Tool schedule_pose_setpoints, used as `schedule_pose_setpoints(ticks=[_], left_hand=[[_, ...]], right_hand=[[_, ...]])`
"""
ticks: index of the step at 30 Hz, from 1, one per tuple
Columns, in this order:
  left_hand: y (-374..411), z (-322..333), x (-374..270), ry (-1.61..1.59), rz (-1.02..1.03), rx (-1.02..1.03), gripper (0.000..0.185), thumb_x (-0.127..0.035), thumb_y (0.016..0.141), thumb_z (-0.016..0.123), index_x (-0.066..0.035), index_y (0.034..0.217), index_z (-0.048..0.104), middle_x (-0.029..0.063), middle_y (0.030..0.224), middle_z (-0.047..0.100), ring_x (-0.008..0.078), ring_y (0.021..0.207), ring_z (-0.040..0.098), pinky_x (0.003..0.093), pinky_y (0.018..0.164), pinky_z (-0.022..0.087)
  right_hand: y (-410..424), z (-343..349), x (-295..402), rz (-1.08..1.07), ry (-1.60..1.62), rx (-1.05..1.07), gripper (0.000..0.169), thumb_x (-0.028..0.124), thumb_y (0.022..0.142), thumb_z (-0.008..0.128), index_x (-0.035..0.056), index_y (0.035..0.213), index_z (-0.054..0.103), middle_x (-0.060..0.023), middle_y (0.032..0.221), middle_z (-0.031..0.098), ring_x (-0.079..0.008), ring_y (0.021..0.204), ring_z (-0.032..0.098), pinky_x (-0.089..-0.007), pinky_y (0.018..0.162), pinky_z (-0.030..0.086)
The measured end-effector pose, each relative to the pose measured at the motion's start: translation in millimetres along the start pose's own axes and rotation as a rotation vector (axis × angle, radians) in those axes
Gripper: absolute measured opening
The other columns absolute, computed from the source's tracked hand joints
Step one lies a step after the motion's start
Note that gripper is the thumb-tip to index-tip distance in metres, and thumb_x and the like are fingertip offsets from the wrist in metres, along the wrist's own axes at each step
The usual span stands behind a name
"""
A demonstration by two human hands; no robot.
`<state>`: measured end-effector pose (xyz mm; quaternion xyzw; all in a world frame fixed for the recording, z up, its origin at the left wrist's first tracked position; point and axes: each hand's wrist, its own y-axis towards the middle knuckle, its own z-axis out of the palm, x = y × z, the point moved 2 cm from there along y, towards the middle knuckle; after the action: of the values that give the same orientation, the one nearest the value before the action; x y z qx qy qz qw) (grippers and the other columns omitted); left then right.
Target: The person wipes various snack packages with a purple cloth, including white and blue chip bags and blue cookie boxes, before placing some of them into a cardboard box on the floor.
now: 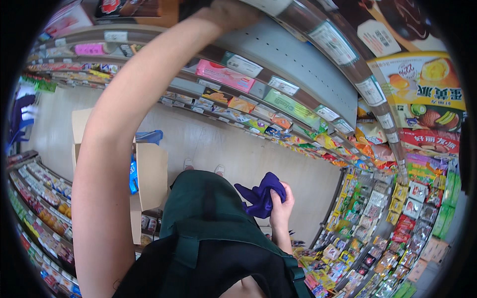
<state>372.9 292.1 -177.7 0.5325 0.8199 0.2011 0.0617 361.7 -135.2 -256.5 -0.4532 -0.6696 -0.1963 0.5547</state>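
My left arm stretches up to the shelving, with my left hand at the top of the view. The hand is blurred and dark, beside a grey perforated metal shelf board; its fingers cannot be made out. Lower down, my right hand grips a bunched purple cloth in front of my body, over the floor. Part of the cloth hangs loose toward the dark green apron that I wear.
Price-tag rails edge the shelves. Pink packaged snacks and a green packet stand below. On the floor at left is an open cardboard box with blue packets. Bagged snacks fill a rack at right.
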Motion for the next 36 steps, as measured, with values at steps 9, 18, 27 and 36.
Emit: schedule_pose_setpoints(ticks=[9, 18, 27, 36], left_hand=[[47, 21, 21, 0.104, -0.04, 0.066, 0.028, -0.01, 0.072, 0.059, -0.005, 0.1, 0.057, 0.0133, 0.098, 0.058, 0.0315, 0.092, 0.054, 0.0425, 0.081, 0.041], [56, 20, 19, 0.154, -0.072, -0.07, 0.027, -0.011, 0.072, 0.059, -0.006, 0.099, 0.058, 0.0126, 0.098, 0.058, 0.0309, 0.092, 0.054, 0.0423, 0.081, 0.041], [21, -22, -29, 0.187, 0.007, -0.519, 0.025, -0.012, 0.073, 0.06, -0.007, 0.097, 0.058, 0.0119, 0.098, 0.058, 0.0303, 0.092, 0.054, 0.0421, 0.081, 0.041], [-38, -59, -114, -0.225, 0.131, -0.285, 0.025, -0.021, 0.07, 0.065, -0.006, 0.089, 0.059, 0.0083, 0.091, 0.055, 0.0282, 0.092, 0.052, 0.0441, 0.089, 0.035]], right_hand=[[-18, -24, -28, 0.122, 0.083, -0.147, 0.014, -0.004, 0.079, 0.054, 0.0, 0.093, 0.055, 0.0005, 0.082, 0.056, -0.0058, 0.076, 0.05, -0.0198, 0.07, 0.041], [-17, -53, -51, 0.072, 0.106, -0.166, 0.016, -0.003, 0.077, 0.055, -0.0012, 0.093, 0.054, -0.002, 0.084, 0.055, -0.0088, 0.081, 0.051, -0.0222, 0.073, 0.042], [-15, -110, -71, 0.001, 0.188, -0.201, 0.012, -0.002, 0.078, 0.055, 0.0001, 0.09, 0.055, -0.001, 0.08, 0.056, -0.0078, 0.074, 0.052, -0.0217, 0.069, 0.043], [-5, -155, -82, -0.003, 0.186, -0.119, 0.012, -0.003, 0.077, 0.054, -0.001, 0.089, 0.055, -0.0017, 0.079, 0.056, -0.0082, 0.075, 0.052, -0.0218, 0.069, 0.043]])
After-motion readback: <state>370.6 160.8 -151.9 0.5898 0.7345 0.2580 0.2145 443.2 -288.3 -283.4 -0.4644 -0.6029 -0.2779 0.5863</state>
